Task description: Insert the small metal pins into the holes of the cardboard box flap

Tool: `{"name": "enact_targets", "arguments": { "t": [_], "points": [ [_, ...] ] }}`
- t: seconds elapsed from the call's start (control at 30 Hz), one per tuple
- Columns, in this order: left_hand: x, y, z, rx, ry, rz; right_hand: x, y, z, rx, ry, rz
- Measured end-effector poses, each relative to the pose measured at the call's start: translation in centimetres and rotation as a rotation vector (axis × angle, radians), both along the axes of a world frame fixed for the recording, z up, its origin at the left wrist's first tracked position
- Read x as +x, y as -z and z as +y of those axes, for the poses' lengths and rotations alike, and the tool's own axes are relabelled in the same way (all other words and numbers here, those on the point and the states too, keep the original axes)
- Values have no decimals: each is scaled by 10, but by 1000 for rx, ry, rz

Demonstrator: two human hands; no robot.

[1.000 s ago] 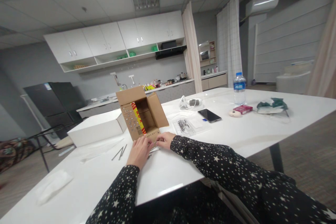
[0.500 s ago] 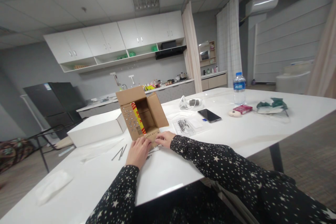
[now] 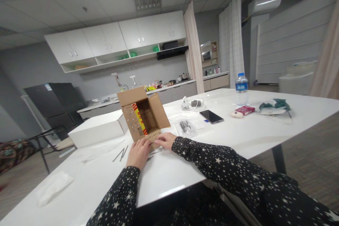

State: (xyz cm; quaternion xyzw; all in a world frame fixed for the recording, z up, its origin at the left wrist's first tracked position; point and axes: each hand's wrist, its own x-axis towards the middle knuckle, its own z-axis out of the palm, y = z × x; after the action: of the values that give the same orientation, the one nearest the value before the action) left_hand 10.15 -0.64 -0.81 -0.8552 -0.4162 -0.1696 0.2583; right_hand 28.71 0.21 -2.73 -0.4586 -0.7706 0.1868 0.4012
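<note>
Hands met at the near flap of the cardboard box (image 3: 141, 118) on the white surface (image 3: 212, 148); left hand (image 3: 138, 153) & right hand (image 3: 166, 140) lay flat on it, fingers uncurled, gripping nothing; box prob. light, stiff-ish, dents easily; best held by its side walls; loose nails (image 3: 120, 154) lay just beside.

Cardboard box (image 3: 141, 118) stands on table (image 3: 238, 137), phone (image 3: 211, 116) to its right.

Both arms wear long black sleeves (image 3: 225, 162) scattered with small white stars, reaching to the wrists.
</note>
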Motion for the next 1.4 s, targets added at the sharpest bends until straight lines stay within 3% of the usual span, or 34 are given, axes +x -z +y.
{"name": "enact_targets", "arguments": {
  "t": [0.6, 1.4],
  "points": [
    [-7, 4, 9, 103, -94, -160, 1, -5, -5, -74, 16, -33],
    [-4, -3, 1, 104, -256, -143, 2, -2, -2, -83, 6, -60]
  ]
}}
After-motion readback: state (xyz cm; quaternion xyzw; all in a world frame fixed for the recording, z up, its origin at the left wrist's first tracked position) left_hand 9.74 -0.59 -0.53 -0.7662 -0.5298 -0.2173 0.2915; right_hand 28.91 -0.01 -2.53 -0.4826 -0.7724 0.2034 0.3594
